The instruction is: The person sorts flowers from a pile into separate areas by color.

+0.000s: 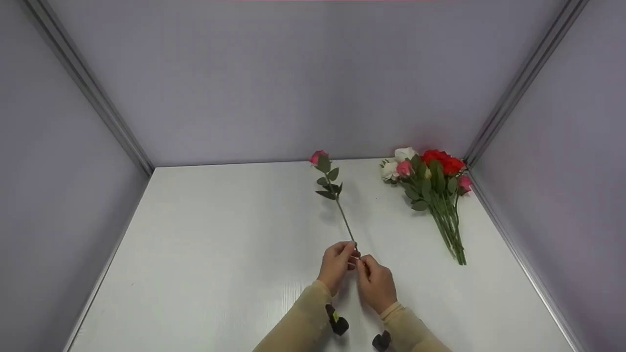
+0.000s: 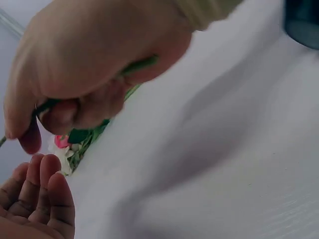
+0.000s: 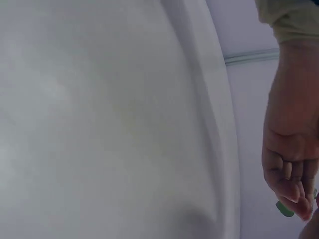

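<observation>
A single pink rose with a long leafy stem points away toward the back wall. My right hand grips the lower stem; in the left wrist view the right hand's curled fingers close round it and a green end shows at the palm's heel. Next to it, my left hand has its fingertips right at the stem, just above the right hand. Its fingers look relaxed and lightly bent in the left wrist view. The right wrist view shows the left palm turned toward the camera.
At the back right of the white table lies a bunch of flowers, with red, white and pink blooms and green stems toward the front. Grey panels enclose the table at the back and both sides.
</observation>
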`<action>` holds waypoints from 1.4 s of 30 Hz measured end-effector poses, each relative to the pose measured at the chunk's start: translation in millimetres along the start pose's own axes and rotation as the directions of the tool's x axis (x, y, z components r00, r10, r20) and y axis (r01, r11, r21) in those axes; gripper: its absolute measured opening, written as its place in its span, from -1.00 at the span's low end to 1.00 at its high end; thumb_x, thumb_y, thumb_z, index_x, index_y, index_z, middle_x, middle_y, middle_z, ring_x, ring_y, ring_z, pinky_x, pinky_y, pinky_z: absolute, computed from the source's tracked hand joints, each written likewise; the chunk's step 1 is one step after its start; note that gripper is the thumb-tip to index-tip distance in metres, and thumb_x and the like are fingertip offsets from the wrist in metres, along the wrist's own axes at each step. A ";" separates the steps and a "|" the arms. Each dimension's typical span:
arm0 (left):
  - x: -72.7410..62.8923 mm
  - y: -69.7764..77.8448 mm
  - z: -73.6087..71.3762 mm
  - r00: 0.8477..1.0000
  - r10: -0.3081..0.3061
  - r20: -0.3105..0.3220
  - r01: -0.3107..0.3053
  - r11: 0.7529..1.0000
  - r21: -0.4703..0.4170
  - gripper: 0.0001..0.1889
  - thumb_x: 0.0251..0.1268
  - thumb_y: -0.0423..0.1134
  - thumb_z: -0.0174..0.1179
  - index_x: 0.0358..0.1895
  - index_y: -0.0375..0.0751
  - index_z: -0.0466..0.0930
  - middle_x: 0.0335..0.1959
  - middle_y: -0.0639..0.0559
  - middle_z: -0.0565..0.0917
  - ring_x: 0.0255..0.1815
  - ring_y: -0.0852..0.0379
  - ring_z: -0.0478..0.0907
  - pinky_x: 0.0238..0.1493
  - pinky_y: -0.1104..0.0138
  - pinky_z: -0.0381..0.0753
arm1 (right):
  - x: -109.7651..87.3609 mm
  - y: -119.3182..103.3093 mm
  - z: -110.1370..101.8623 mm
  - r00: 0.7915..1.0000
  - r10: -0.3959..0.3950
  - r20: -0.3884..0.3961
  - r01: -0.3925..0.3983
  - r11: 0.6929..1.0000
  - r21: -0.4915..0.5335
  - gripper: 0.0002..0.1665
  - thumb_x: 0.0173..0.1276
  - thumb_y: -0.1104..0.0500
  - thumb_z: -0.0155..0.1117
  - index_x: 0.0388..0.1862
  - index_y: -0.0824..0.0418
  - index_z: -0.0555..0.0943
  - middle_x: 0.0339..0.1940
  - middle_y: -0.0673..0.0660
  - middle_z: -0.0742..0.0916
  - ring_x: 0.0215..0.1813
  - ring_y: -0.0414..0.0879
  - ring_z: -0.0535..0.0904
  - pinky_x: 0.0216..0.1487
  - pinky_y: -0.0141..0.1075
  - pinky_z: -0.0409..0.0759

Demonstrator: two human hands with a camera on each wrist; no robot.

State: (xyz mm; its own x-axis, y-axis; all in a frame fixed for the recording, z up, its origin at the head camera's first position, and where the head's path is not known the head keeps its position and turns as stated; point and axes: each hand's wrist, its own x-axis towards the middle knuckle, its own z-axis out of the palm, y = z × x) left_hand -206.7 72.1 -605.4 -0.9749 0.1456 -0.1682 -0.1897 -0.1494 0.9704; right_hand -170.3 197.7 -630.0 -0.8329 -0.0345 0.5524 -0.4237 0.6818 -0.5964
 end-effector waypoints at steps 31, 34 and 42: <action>-28.9 15.2 -67.6 0.988 0.155 0.015 -0.154 0.958 0.241 -0.82 0.40 -0.31 0.12 -0.02 -0.26 0.56 -0.41 -0.03 0.59 -0.48 0.15 0.55 -0.44 0.33 0.57 | -11.4 -3.7 3.9 0.938 -0.113 0.329 0.066 0.987 0.150 -0.94 0.45 0.09 0.16 -0.26 -0.06 0.55 -0.57 -0.29 0.49 -0.56 -0.40 0.35 -0.55 -0.47 0.36; -36.3 20.6 -92.3 0.984 0.175 0.034 -0.176 0.924 0.339 -0.74 0.40 -0.31 0.13 0.07 -0.31 0.54 -0.39 -0.06 0.61 -0.46 0.16 0.56 -0.43 0.33 0.59 | -9.4 4.6 -7.1 0.926 -0.094 0.366 0.044 0.989 0.143 -0.91 0.47 0.05 0.12 -0.24 -0.04 0.56 -0.56 -0.28 0.50 -0.55 -0.38 0.36 -0.53 -0.45 0.38; -61.9 33.2 -171.5 0.971 0.238 -0.006 -0.193 0.799 0.569 -0.64 0.36 -0.31 0.17 0.16 -0.37 0.50 -0.37 -0.12 0.64 -0.48 0.18 0.57 -0.44 0.35 0.60 | 8.5 46.9 -51.9 0.955 0.046 0.294 -0.052 0.999 0.011 -0.88 0.45 0.02 0.14 -0.22 -0.03 0.60 -0.57 -0.27 0.52 -0.55 -0.31 0.39 -0.50 -0.38 0.40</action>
State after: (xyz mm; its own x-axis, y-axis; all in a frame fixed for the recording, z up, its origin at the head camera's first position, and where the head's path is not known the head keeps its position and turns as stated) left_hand -172.6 -109.6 -592.4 -0.9927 0.1004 0.0667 0.1023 0.4089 0.9068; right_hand -178.7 267.3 -623.0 -0.9194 -0.2160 0.3289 -0.3840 0.6743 -0.6307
